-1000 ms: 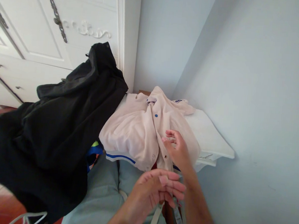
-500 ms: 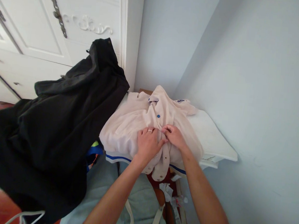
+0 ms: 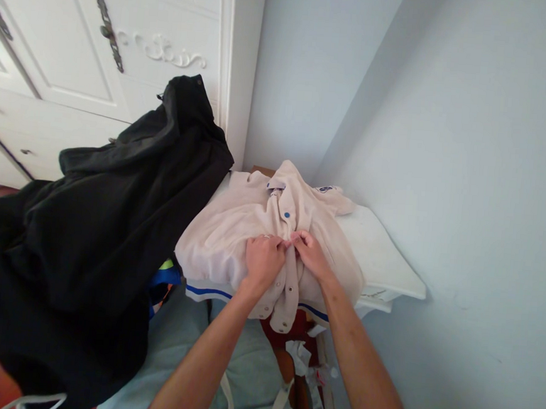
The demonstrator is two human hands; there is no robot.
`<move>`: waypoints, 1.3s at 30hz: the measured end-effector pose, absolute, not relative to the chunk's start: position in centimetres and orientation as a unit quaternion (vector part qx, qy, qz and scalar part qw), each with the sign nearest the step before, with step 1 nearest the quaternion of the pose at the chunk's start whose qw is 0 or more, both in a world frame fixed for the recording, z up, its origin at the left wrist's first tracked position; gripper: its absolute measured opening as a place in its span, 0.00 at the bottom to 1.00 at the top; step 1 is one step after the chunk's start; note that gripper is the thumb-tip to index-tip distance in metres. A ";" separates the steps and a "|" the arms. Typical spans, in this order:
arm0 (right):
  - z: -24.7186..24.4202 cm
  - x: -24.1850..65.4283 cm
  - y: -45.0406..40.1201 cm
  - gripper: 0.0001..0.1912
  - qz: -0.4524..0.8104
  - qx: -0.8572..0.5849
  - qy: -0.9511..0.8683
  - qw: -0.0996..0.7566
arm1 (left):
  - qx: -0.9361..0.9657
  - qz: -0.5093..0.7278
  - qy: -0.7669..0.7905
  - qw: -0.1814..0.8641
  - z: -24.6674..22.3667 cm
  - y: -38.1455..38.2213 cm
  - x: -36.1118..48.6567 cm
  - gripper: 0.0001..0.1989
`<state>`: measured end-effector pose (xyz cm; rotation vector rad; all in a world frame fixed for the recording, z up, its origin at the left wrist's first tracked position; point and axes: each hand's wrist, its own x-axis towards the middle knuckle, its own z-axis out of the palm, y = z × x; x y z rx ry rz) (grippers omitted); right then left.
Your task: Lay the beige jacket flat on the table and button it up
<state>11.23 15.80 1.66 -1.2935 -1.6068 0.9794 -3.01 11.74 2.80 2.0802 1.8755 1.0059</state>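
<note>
The pale jacket [image 3: 223,238] lies bunched on the white table [image 3: 387,251], front up, its blue-striped hem hanging over the near edge. Both hands meet at the middle of its front opening. The left hand [image 3: 265,259] (a ring [image 3: 267,236] sits on one finger) rests on the cloth, its thumb and forefinger pinching the front edge. The right hand [image 3: 311,255] comes in from the other side, fingertips closed on the same edge, just beside the left thumb. Above them shows a blue snap [image 3: 286,215]; below, the front strip [image 3: 289,294] hangs loose. A dark mark [image 3: 326,189] is on the cloth near the wall [image 3: 468,182].

To the left, a black coat [image 3: 111,217] lies heaped before the white cabinet [image 3: 175,8], touching or nearly touching the jacket; which, I cannot tell. Under the hem are the wearer's grey-green trousers [image 3: 181,342], with pale cords [image 3: 281,402], and some crumpled paper [image 3: 297,356] near the right forearm.
</note>
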 end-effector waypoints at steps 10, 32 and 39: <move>1.2 10.5 15.8 0.26 0.315 -0.542 -0.661 0.411 | 0.680 0.335 0.646 0.090 2.6 11.9 -2.9 0.14; 0.9 12.2 16.0 0.23 0.490 -0.396 -0.317 0.709 | 0.576 0.508 0.591 0.247 2.6 11.5 -4.8 0.20; 3.3 15.6 16.6 0.26 0.403 -0.513 -0.428 0.626 | 0.676 0.297 0.650 0.181 5.3 12.4 -6.2 0.25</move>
